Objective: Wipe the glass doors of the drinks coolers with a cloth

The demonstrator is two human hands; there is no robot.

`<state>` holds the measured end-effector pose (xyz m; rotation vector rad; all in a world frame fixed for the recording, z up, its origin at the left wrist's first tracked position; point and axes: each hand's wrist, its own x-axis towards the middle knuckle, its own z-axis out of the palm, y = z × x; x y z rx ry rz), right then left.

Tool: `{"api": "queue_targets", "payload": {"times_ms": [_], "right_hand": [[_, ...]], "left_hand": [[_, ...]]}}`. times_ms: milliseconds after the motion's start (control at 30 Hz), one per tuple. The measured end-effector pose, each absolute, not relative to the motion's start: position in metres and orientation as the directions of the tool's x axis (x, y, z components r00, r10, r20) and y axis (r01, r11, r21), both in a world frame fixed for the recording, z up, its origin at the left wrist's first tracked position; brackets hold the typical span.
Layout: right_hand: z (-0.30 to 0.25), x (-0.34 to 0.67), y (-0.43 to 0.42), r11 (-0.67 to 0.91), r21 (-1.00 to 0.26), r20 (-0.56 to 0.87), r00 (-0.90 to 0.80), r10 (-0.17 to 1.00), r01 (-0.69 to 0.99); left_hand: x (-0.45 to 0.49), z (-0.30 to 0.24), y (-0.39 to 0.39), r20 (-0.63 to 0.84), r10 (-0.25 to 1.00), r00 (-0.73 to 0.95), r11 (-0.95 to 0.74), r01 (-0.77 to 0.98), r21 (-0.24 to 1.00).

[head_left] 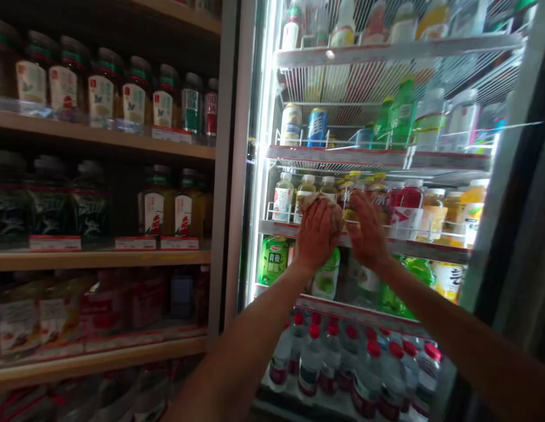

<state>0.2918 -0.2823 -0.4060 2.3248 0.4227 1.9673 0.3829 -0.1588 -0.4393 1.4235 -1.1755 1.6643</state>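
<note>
My left hand (315,234) presses a crumpled, pale brownish cloth (327,206) at the front of a lit drinks cooler, level with its middle shelf. The fingers lie over the cloth and part of it bulges out past them. Just to the right, my right hand (367,231) is raised with its fingers apart and holds nothing. It appears to rest against the glass front, though contact is hard to make out. Behind both hands stand juice bottles (306,190), partly hidden by them. A green-labelled bottle (327,275) shows on the shelf below, under my left wrist.
Cans (317,127) and green bottles (402,114) fill the cooler's upper shelf. Red-capped water bottles (311,357) crowd the bottom. A grey upright frame (224,176) divides the cooler from wooden shelves (101,258) at left, stocked with bottled drinks.
</note>
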Motion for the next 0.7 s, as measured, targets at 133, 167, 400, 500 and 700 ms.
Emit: {"api": "queue_targets", "payload": {"times_ms": [133, 167, 400, 500, 700], "right_hand": [[-0.398, 0.264, -0.35, -0.972, 0.179, 0.981, 0.1, 0.165, -0.154], [-0.398, 0.259, -0.36, -0.967, 0.187, 0.98, 0.097, 0.172, -0.172], [-0.416, 0.25, -0.36, -0.958, 0.233, 0.971, 0.098, 0.219, -0.169], [-0.424, 0.253, -0.361, -0.956, 0.22, 0.973, 0.111, 0.202, -0.195], [-0.429, 0.257, -0.369, -0.904, 0.33, 0.942, 0.036, 0.333, -0.273]], "left_hand": [[0.403, -0.422, -0.137, 0.985, -0.052, -0.166, -0.487, -0.857, -0.17], [0.41, -0.417, -0.127, 0.99, -0.014, -0.139, -0.512, -0.85, -0.126], [0.409, -0.422, -0.119, 0.987, -0.045, -0.154, -0.542, -0.826, -0.154], [0.376, -0.449, -0.164, 0.928, -0.294, -0.23, -0.511, -0.782, -0.356], [0.39, -0.465, -0.151, 0.896, -0.294, -0.332, -0.548, -0.71, -0.443]]}}
